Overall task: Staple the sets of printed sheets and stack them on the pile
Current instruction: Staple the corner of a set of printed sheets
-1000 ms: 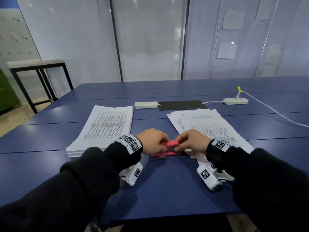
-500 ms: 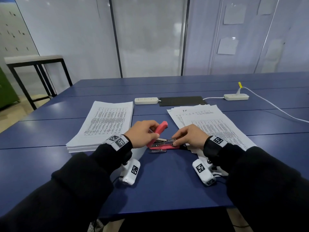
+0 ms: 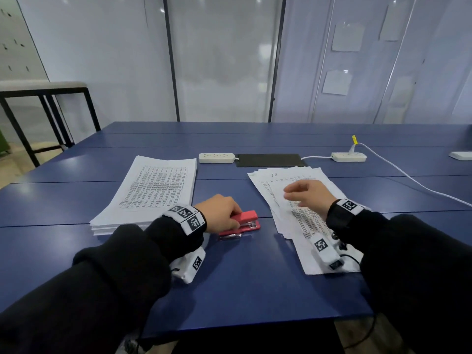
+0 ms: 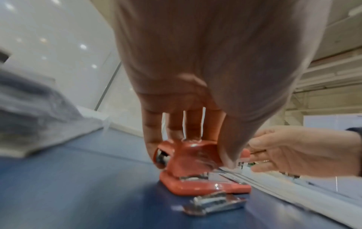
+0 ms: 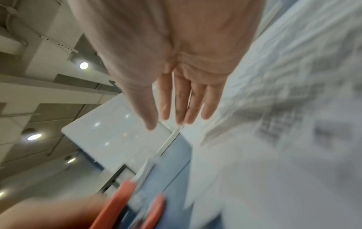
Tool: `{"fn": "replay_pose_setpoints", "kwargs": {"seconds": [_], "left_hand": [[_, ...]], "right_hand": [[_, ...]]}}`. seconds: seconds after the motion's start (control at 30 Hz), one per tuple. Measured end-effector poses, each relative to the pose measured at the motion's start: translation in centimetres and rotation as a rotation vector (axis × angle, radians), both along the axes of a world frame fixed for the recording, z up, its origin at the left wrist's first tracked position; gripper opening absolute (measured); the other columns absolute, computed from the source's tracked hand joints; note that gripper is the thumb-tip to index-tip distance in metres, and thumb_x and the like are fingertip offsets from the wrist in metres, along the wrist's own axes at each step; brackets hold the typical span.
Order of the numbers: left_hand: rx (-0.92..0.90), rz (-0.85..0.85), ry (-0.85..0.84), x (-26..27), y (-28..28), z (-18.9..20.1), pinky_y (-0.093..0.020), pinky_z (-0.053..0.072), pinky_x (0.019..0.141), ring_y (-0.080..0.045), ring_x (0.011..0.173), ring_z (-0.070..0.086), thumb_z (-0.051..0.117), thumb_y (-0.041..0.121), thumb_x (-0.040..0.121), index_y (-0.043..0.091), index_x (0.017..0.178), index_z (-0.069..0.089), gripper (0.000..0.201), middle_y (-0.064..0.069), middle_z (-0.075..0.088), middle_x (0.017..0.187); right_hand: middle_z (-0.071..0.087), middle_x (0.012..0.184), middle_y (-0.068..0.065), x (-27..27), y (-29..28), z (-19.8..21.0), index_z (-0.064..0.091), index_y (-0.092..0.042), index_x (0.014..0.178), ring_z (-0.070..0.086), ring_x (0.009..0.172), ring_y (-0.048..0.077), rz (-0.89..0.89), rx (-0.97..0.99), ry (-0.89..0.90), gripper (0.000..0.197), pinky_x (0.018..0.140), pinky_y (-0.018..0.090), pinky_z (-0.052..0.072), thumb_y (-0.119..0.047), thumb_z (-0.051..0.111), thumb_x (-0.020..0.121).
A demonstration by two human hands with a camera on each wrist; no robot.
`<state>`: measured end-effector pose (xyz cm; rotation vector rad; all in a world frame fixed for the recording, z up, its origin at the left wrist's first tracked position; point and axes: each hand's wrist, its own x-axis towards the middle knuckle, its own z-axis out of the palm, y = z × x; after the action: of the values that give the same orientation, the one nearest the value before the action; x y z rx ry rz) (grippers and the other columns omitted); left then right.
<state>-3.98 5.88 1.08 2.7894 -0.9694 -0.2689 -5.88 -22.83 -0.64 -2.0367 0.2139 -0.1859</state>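
Stapler (image 3: 242, 221), red, sat on the blue bench (image 3: 242, 282), and the left hand (image 3: 219, 213) lay over its rear end with the fingers (image 4: 154, 136) curled down on the top arm and the thumb at its side, so that it gripped the tool. In the head view the arm looked nearly closed on the base. A small shiny strip of staples (image 4: 213, 203) lay on the bench just in front of the stapler, touching or almost touching its base; the blur hid which. To the right of the stapler the right hand (image 3: 307, 196) hovered over the loose printed sheets (image 3: 304, 221), fingers (image 5: 182, 106) straight and a little spread, holding nothing. Those sheets were fanned unevenly, their near left edge close beside the stapler. To the left of the stapler rested the neat pile (image 3: 153, 192) of printed sheets, squared up, its near corner under the left wrist. Beyond the stapler, further across the bench, lay a white power strip (image 3: 216, 158) touching a flat black pad (image 3: 270, 160), and further right a second power strip (image 3: 349, 156) with a white cable (image 3: 419, 185) running off to the right
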Motion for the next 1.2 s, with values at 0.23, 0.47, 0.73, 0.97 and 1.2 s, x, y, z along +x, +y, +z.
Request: {"fn": "replay_pose_setpoints", "kwargs": {"seconds": [0.23, 0.47, 0.73, 0.97, 1.2], "left_hand": [[0.114, -0.014, -0.079, 0.0, 0.6, 0.5, -0.027, 0.040, 0.076, -0.027, 0.104, 0.063, 0.064, 0.027, 0.095, 0.016, 0.114, 0.070, 0.023, -0.007, 0.068, 0.111], [0.192, -0.070, -0.067, 0.3, 1.9, 0.4, -0.033, 0.048, 0.081, -0.027, 0.103, 0.063, 0.063, 0.013, 0.087, 0.030, 0.094, 0.058, 0.019, -0.002, 0.069, 0.108], [0.240, -0.094, -0.005, -0.2, 2.2, 0.6, -0.034, 0.053, 0.081, -0.021, 0.093, 0.061, 0.076, 0.025, 0.080, 0.029, 0.107, 0.065, 0.029, 0.004, 0.067, 0.100], [0.274, -0.063, 0.003, -0.9, 3.9, 1.5, -0.037, 0.060, 0.078, -0.018, 0.086, 0.066, 0.075, 0.029, 0.073, 0.030, 0.099, 0.068, 0.026, 0.007, 0.069, 0.091], [0.288, -0.117, 0.011, -2.6, 5.7, 2.1, -0.024, 0.044, 0.074, -0.012, 0.084, 0.059, 0.073, 0.035, 0.085, 0.031, 0.109, 0.072, 0.024, 0.014, 0.061, 0.083]], "right_hand": [[0.062, 0.096, 0.006, 0.1, -10.0, 0.3, 0.056, -0.009, 0.096, 0.061, 0.088, 0.026, -0.243, -0.682, 0.557, 0.080, 0.078, 0.035, 0.050, -0.072, 0.088, 0.058], [0.067, 0.097, -0.001, -1.4, -10.6, 1.3, 0.060, -0.018, 0.101, 0.064, 0.096, 0.024, -0.192, -0.651, 0.434, 0.058, 0.083, 0.034, 0.049, -0.025, 0.101, 0.060], [0.072, 0.110, 0.002, -1.4, -10.7, 2.9, 0.069, -0.015, 0.110, 0.068, 0.101, 0.025, -0.122, -0.493, 0.314, 0.045, 0.088, 0.034, 0.048, -0.017, 0.094, 0.072], [0.079, 0.089, -0.006, -0.4, -5.5, 6.9, 0.078, -0.024, 0.091, 0.075, 0.089, 0.019, 0.326, -0.762, 0.290, 0.027, 0.088, 0.038, 0.059, -0.014, 0.091, 0.071], [0.062, 0.136, 0.001, 1.2, 1.5, 4.8, 0.046, -0.032, 0.148, 0.056, 0.125, 0.029, 0.271, -1.039, 0.024, 0.073, 0.103, 0.043, 0.045, -0.024, 0.080, 0.084]]}}
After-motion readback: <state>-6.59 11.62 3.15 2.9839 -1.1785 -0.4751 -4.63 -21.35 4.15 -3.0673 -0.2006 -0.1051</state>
